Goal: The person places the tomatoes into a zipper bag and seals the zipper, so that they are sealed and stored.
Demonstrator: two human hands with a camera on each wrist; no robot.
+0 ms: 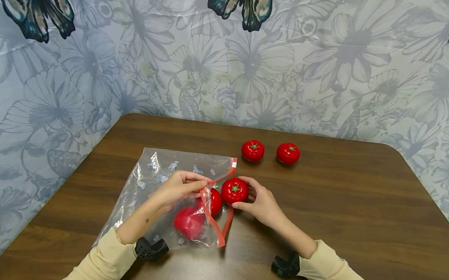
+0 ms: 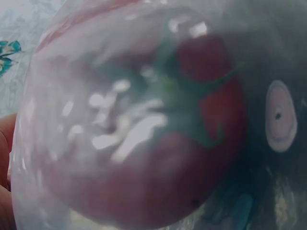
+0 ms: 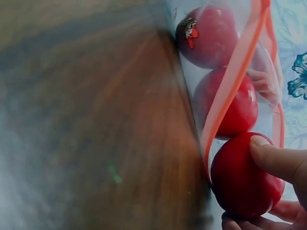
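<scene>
A clear zip bag (image 1: 158, 166) with an orange-red zip edge lies on the table, its mouth facing right. My left hand (image 1: 181, 188) pinches the upper lip of that mouth and lifts it. Inside the bag are two red tomatoes; one (image 1: 189, 222) sits deeper, the other (image 1: 215, 202) just within the opening. Between thumb and fingers my right hand (image 1: 261, 203) holds a third tomato (image 1: 235, 191) with a green stem top, right at the bag's mouth. In the right wrist view this held tomato (image 3: 247, 175) touches or nearly touches the one inside. A tomato (image 2: 168, 96) under plastic fills the left wrist view.
Two more tomatoes stand toward the back of the brown wooden table (image 1: 339, 196), one left (image 1: 252, 151) and one right (image 1: 288, 154). Behind the table hangs a flower-and-butterfly patterned cloth (image 1: 251, 73). A black wrist device (image 1: 152, 249) is on the left wrist, with another (image 1: 286, 265) on the right.
</scene>
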